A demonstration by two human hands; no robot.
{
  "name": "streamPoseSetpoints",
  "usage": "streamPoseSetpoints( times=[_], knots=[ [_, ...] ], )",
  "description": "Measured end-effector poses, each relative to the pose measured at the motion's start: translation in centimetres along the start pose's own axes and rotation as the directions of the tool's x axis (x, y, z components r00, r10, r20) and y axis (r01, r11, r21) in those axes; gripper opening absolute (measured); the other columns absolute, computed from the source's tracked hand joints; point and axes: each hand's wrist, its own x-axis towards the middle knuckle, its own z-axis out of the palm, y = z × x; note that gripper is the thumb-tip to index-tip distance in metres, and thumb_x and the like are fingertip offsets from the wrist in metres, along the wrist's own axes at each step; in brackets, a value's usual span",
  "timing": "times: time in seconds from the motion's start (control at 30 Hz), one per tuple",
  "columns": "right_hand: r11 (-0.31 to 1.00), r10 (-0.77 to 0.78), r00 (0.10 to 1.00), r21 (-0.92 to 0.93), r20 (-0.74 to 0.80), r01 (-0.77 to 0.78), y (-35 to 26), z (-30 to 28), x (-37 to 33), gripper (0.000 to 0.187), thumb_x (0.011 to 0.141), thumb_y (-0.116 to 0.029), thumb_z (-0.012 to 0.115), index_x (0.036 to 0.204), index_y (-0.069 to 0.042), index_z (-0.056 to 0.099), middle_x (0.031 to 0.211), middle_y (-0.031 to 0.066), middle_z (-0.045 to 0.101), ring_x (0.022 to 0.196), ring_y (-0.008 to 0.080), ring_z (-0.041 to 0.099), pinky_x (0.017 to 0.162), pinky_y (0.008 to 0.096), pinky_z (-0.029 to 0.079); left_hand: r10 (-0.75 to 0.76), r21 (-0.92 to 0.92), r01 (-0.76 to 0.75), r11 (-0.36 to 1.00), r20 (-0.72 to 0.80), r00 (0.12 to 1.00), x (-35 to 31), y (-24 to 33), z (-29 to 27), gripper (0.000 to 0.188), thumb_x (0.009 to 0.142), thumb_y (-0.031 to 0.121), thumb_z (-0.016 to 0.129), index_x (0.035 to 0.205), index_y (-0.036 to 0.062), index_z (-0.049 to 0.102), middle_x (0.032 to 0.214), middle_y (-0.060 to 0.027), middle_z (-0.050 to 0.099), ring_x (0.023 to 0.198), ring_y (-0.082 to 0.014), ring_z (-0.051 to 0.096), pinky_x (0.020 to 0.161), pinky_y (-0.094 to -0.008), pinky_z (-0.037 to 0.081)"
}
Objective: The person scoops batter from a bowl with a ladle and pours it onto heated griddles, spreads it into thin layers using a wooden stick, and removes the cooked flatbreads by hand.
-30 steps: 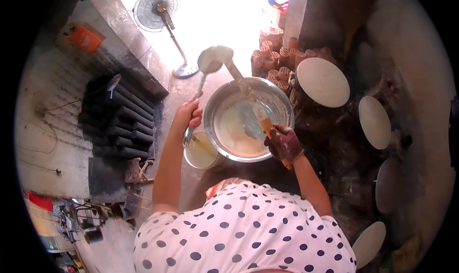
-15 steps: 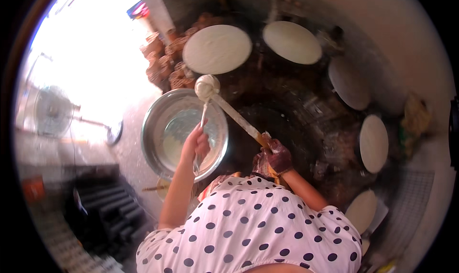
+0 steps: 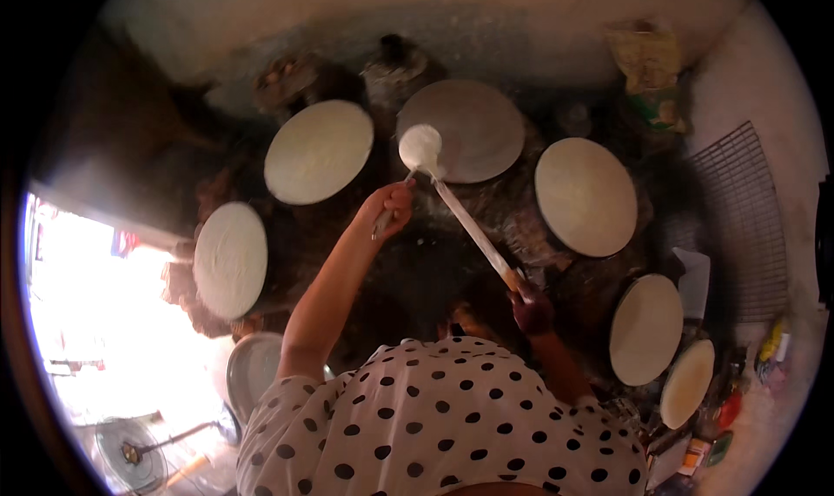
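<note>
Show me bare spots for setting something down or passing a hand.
Bare: the grey disc, right of the ladle; seemingly, the dark gap between the left hand and the stick. Crowded: lower right, two pale discs near small packages.

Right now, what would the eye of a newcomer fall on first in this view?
Probably first comes the round ladle covered in white paste, in the bare left hand near the middle, seen against a flat grey disc. Next is the long, white-smeared paddle in the dark-gloved right hand, slanting up to the ladle. Pale, round, flat discs curve around both sides.
</note>
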Motion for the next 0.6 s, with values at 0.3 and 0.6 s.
streamPoseSetpoints(
  times=[0.3,0.6],
  knots=[
    [0.945,0.326,0.934,0.037,-0.145,-0.324,6.6,-5.4,17.4,0.032,0.086,-0.021,0.059,0.117,-0.021,0.063,0.099,0.0132,0.064,0.080,0.0315,0.063,0.071,0.0408,0.052,0.108,0.694,-0.011,0.720,-0.096,0.989,19.2,1.0,9.0,0.014,0.094,0.022,0.047,0.085,0.0116,0.045,0.062,-0.0009,0.044,0.039,-0.0112,0.038,0.038,-0.0278,0.034],
    [0.875,0.481,0.872,0.124,-0.092,-0.469,10.3,5.7,18.3,0.040,0.085,-0.020,0.061,0.125,-0.016,0.058,0.110,0.0115,0.063,0.087,0.0312,0.063,0.077,0.0386,0.051,0.151,0.844,0.053,0.534,-0.157,0.976,30.9,2.4,4.5,0.016,0.094,0.026,0.050,0.094,0.0100,0.050,0.061,-0.0001,0.044,0.041,-0.0099,0.039,0.039,-0.0277,0.037]
  ],
)
